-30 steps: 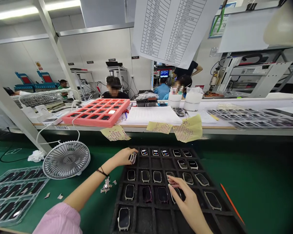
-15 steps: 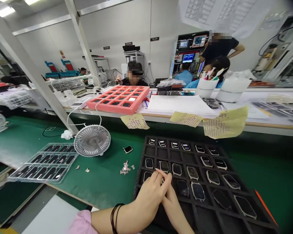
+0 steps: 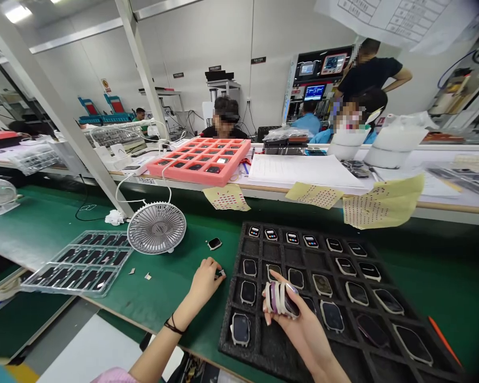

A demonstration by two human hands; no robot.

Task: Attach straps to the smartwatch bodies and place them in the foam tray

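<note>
My left hand [image 3: 204, 282], with black bands at the wrist, is low over the green table left of the black foam tray [image 3: 259, 346]. Its thumb and forefinger close on a small silvery piece [image 3: 222, 273]; the palm hides the table behind it. Above the tray, my right hand [image 3: 301, 322] grips a short stack of watch cases [image 3: 280, 299], with pale rims and one purplish layer, held on edge. Smartwatch faces fill many tray compartments, among them a lit watch [image 3: 292, 238] in the back row and a dark watch [image 3: 240, 329] at the front left corner.
A white fan [image 3: 157, 227] stands left of the tray, beside a clear plastic tray [image 3: 69, 284] of dark parts. One loose watch [image 3: 214, 243] and a few scraps [image 3: 148, 276] lie on the table. A pink foam tray [image 3: 223, 175] sits on the shelf; people work beyond.
My hands were together over the tray. The left has moved left and down to the small pieces on the table; the right has turned, bringing its stack of watch cases into view.
</note>
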